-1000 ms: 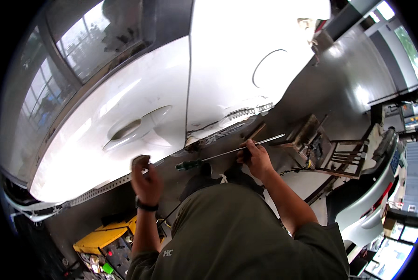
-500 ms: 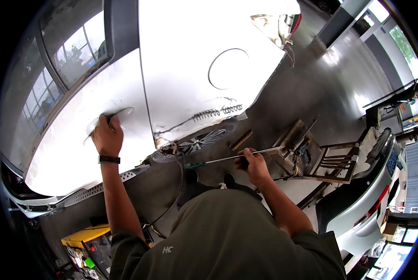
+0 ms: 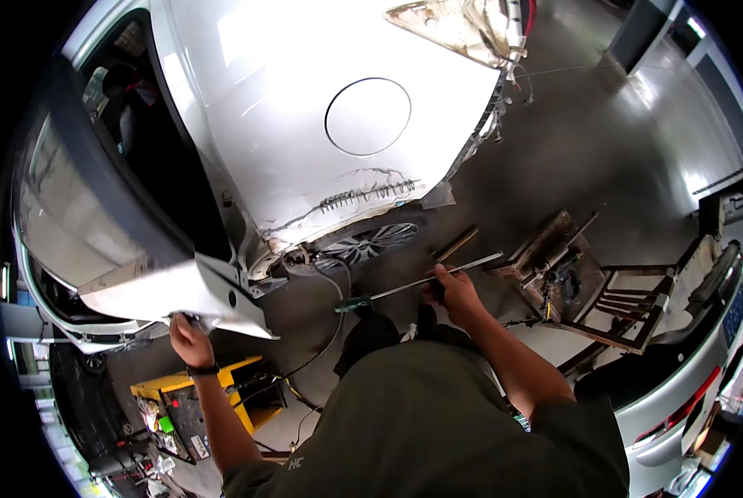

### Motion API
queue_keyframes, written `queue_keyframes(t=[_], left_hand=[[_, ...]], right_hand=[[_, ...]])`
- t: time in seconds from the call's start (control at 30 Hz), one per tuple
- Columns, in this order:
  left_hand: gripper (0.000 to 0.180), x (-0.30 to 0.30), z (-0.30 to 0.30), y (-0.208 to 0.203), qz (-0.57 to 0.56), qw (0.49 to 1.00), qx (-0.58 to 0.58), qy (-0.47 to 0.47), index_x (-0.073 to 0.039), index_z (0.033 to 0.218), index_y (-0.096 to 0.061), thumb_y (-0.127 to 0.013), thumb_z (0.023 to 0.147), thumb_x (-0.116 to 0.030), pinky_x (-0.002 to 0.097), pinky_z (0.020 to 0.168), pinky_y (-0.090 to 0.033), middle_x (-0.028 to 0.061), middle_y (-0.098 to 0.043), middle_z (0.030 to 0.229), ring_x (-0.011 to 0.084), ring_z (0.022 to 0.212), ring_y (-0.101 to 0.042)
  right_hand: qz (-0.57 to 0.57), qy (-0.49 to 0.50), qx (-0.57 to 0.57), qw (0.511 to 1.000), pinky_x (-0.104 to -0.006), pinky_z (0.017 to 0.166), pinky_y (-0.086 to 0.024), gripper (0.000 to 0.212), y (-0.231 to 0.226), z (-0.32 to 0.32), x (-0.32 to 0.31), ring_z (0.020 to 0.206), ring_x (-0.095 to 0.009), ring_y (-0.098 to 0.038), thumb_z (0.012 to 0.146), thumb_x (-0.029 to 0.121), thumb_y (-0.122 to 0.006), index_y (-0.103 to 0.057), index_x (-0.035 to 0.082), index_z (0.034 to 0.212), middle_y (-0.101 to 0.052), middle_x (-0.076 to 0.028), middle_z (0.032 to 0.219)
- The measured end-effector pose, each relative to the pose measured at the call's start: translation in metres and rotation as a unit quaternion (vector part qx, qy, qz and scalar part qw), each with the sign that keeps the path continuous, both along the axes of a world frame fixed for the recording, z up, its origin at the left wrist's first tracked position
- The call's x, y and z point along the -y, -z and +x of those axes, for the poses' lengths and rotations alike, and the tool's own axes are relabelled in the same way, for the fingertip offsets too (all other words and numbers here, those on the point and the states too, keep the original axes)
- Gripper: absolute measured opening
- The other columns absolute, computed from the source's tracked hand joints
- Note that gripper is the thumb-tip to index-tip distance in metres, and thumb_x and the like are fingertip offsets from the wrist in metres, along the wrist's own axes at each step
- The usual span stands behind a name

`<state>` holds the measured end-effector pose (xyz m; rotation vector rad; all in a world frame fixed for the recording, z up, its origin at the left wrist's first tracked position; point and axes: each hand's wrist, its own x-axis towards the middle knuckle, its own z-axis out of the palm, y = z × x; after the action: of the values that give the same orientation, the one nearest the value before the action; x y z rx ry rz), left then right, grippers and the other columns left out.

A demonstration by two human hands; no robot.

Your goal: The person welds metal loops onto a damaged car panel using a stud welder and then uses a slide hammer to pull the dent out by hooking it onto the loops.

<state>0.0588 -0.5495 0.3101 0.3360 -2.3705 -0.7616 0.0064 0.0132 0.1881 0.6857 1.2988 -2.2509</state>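
My left hand [image 3: 191, 342] has its fingers closed at the handle of a white car door [image 3: 197, 290], which stands swung out from the body. Behind it the door opening [image 3: 172, 183] shows a dark interior. Lower down on the right, my right hand [image 3: 457, 297] grips the shaft of a long screwdriver [image 3: 396, 290], its green handle [image 3: 355, 305] pointing left. The rear quarter panel [image 3: 280, 100] of the car has a round fuel flap [image 3: 368, 116]. Below the flap runs a row of wavy metal wire [image 3: 367, 196] along scraped, creased metal above the wheel [image 3: 367, 242].
A wooden stand with tools [image 3: 545, 261] is at the right. A silver car [image 3: 670, 415] is parked beyond it. At lower left stands a yellow tool cart [image 3: 151, 388]. A cable [image 3: 340, 282] hangs from the wheel arch to the floor. The tail lamp recess [image 3: 454, 25] is bare.
The door has swung open toward me, and my left hand has moved down and back with it. My right hand still holds the screwdriver in nearly the same place.
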Motion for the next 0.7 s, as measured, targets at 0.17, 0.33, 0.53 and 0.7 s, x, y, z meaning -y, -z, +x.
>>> queue_keyframes(t=[0.17, 0.33, 0.53, 0.7], left_hand=[[0.047, 0.071, 0.174, 0.046, -0.170, 0.963, -0.037, -0.206, 0.012, 0.132, -0.056, -0.046, 0.109, -0.027, 0.0413, 0.106, -0.047, 0.0277, -0.059, 0.136, 0.0358, 0.125, -0.059], [0.046, 0.053, 0.297, 0.045, -0.061, 0.905, 0.051, -0.418, 0.011, 0.128, -0.057, -0.045, 0.108, -0.029, 0.0429, 0.104, -0.047, 0.0283, -0.060, 0.132, 0.0375, 0.122, -0.059], [0.045, 0.030, 0.365, 0.048, 0.017, 0.829, 0.155, -0.537, 0.009, 0.124, -0.058, -0.045, 0.107, -0.031, 0.0447, 0.100, -0.048, 0.0289, -0.061, 0.128, 0.0396, 0.119, -0.060], [0.045, 0.006, 0.372, 0.084, 0.066, 0.798, 0.278, -0.531, 0.007, 0.121, -0.059, -0.045, 0.107, -0.033, 0.0462, 0.098, -0.049, 0.0294, -0.062, 0.124, 0.0414, 0.117, -0.060]], right_hand=[[-0.063, -0.080, -0.007, 0.995, -0.0356, 0.067, -0.054, 0.033, 0.005, -0.032, 0.049, 0.074, -0.020, -0.065, 0.106, 0.034, -0.055, -0.061, 0.002, 0.109, -0.069, -0.011, 0.087], [-0.082, -0.137, -0.020, 0.987, -0.0359, 0.067, -0.053, 0.034, 0.010, -0.051, 0.082, 0.072, -0.021, -0.064, 0.106, 0.035, -0.055, -0.061, 0.001, 0.109, -0.068, -0.011, 0.087], [-0.048, -0.169, 0.003, 0.984, -0.0351, 0.063, -0.053, 0.031, 0.002, -0.067, 0.108, 0.068, -0.021, -0.064, 0.107, 0.032, -0.051, -0.058, 0.002, 0.110, -0.070, -0.013, 0.086], [-0.077, -0.176, -0.010, 0.981, -0.0345, 0.064, -0.053, 0.032, 0.006, -0.080, 0.111, 0.070, -0.019, -0.064, 0.107, 0.033, -0.051, -0.059, 0.002, 0.109, -0.069, -0.012, 0.086]])
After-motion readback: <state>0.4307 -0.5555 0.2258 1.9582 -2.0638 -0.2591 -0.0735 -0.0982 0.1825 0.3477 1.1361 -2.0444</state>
